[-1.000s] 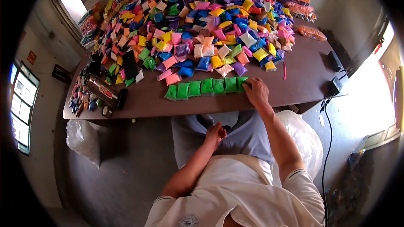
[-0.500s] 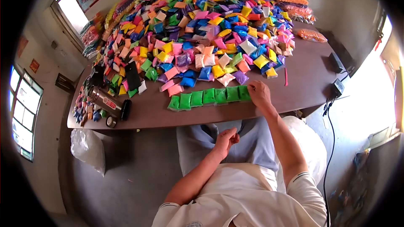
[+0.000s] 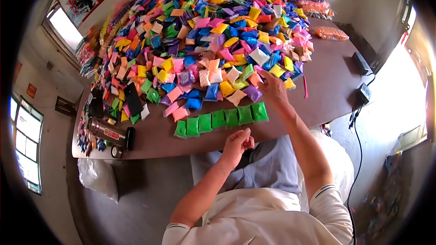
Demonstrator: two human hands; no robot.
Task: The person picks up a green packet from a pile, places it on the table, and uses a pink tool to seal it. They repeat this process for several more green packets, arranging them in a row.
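Green packet row (image 3: 231, 117), nearside of right hand (image 3: 274, 89)

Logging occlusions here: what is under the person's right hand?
Beside the right hand, an orange packet and a purple packet show at the edge of the colourful pile. Whatever lies directly beneath the hand is covered.

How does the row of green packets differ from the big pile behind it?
Colour: the green row is all green, while the pile mixes many colours.
Arrangement: the green row lies in one line, side by side; the pile is a jumbled heap.
Amount: the green row has far fewer packets than the pile.
Both rest on the brown table.
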